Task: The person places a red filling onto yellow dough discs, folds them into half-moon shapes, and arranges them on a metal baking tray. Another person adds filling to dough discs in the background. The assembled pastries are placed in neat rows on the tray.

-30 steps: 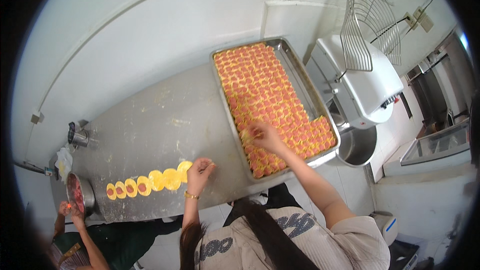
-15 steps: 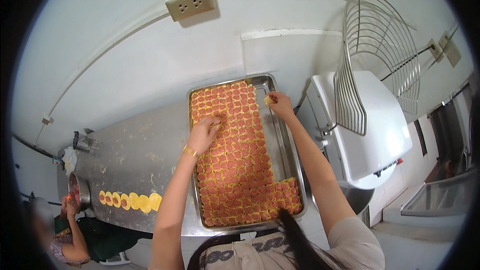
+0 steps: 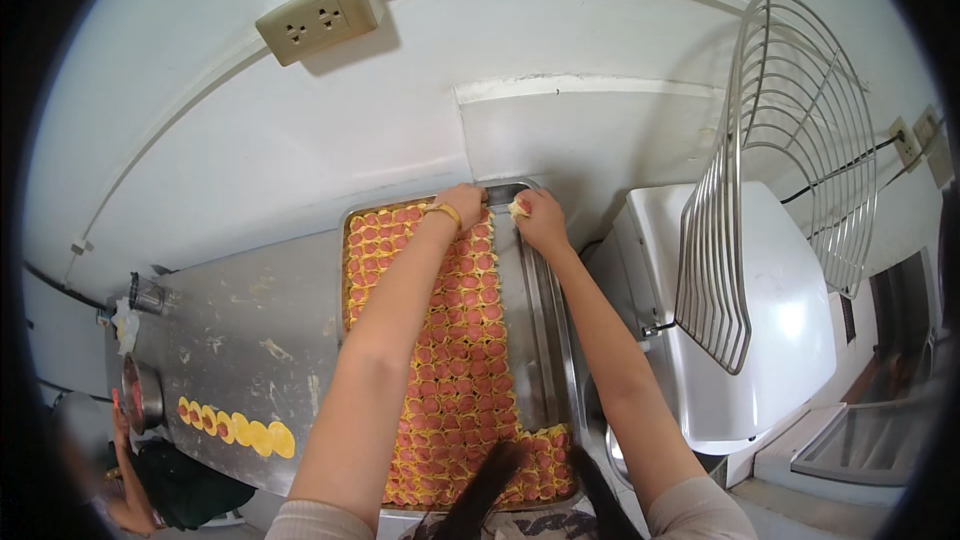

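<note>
A large metal tray [image 3: 553,316] holds tightly packed rows of dumplings [image 3: 457,350] in yellow wrappers with pink meat filling showing on top. A bare strip of tray runs along its right side. My right hand [image 3: 542,220] is closed over the tray's far right corner, with a single pale dumpling [image 3: 520,207] pinched in its fingers. Close to it, my left hand [image 3: 464,204], with a gold band at the wrist, reaches over the far end of the rows. Its fingers are curled together at the last dumplings, and whatever they grip is hidden.
On the steel table [image 3: 250,310] at left lies an overlapping row of round yellow wrappers [image 3: 262,440], some topped with meat. A co-worker [image 3: 180,480] reaches toward a steel bowl [image 3: 146,395]. A white machine [image 3: 760,310] with a wire guard [image 3: 715,290] stands at right.
My left hand has moved from the middle of the rows to the far end, close beside my right hand. The right hand still pinches a dumpling. The whole view has shifted.
</note>
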`<state>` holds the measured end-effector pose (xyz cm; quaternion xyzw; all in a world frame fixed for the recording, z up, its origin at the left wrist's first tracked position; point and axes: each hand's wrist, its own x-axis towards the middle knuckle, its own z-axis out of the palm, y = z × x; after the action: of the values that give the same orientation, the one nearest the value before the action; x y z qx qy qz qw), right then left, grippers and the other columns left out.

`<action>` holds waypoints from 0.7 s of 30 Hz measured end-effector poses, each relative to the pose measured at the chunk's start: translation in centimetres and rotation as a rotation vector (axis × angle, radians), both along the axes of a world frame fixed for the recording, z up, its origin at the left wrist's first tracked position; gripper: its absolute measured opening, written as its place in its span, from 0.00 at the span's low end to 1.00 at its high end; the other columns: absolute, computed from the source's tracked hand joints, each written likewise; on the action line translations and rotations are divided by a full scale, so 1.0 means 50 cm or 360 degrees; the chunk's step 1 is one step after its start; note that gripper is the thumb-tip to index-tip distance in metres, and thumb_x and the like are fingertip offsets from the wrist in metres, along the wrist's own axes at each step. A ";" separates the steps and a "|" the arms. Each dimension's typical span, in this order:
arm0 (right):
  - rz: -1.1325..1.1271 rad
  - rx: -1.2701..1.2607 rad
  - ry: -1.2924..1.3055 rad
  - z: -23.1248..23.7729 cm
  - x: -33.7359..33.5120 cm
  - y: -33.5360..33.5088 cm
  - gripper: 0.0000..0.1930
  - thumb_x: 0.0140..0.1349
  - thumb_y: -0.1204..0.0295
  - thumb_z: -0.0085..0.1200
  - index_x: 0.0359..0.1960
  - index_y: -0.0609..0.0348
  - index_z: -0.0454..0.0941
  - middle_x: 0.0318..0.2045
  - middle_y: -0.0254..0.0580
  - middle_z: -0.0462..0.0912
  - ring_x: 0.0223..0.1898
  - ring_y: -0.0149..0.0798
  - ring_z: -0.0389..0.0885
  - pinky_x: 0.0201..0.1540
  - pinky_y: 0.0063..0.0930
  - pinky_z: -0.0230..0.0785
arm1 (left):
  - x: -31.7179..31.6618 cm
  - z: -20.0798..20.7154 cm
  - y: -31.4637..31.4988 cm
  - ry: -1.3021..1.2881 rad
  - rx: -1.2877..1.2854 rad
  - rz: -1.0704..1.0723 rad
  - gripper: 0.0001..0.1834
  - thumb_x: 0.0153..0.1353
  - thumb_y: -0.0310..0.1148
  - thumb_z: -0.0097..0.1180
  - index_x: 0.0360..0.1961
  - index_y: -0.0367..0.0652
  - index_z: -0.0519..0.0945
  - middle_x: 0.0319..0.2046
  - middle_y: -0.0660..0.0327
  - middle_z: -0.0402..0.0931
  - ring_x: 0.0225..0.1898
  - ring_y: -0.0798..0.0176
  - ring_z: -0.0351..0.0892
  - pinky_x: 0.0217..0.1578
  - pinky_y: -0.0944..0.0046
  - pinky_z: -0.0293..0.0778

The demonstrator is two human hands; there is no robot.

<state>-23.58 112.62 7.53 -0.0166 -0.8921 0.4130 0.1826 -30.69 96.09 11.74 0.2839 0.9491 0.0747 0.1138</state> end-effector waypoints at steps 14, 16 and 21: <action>-0.0045 0.0282 -0.0049 -0.039 -0.053 -0.050 0.11 0.42 0.80 0.53 0.31 0.61 0.76 0.32 0.51 0.75 0.36 0.54 0.75 0.39 0.43 0.69 | -0.049 -0.046 0.023 -0.0198 -0.0365 -0.0156 0.14 0.53 0.34 0.51 0.41 0.53 0.81 0.41 0.54 0.78 0.44 0.50 0.77 0.46 0.55 0.72; -0.0069 0.0272 -0.0075 -0.045 -0.058 -0.056 0.11 0.42 0.81 0.54 0.31 0.61 0.75 0.32 0.51 0.75 0.36 0.54 0.75 0.39 0.43 0.69 | -0.044 -0.039 0.021 -0.0221 -0.0347 -0.0149 0.14 0.53 0.34 0.51 0.41 0.53 0.81 0.42 0.53 0.78 0.45 0.50 0.77 0.47 0.55 0.72; -0.0117 0.0226 -0.0079 -0.055 -0.060 -0.064 0.13 0.42 0.82 0.54 0.34 0.62 0.76 0.34 0.52 0.75 0.36 0.55 0.75 0.39 0.43 0.70 | -0.034 -0.029 0.020 -0.0204 -0.0386 -0.0085 0.16 0.51 0.36 0.54 0.44 0.57 0.80 0.40 0.56 0.79 0.43 0.51 0.77 0.45 0.55 0.72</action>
<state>-26.60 109.43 4.79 -0.0466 -0.9221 0.3413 0.1762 -32.38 97.09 10.31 0.2880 0.9341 -0.0258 0.2095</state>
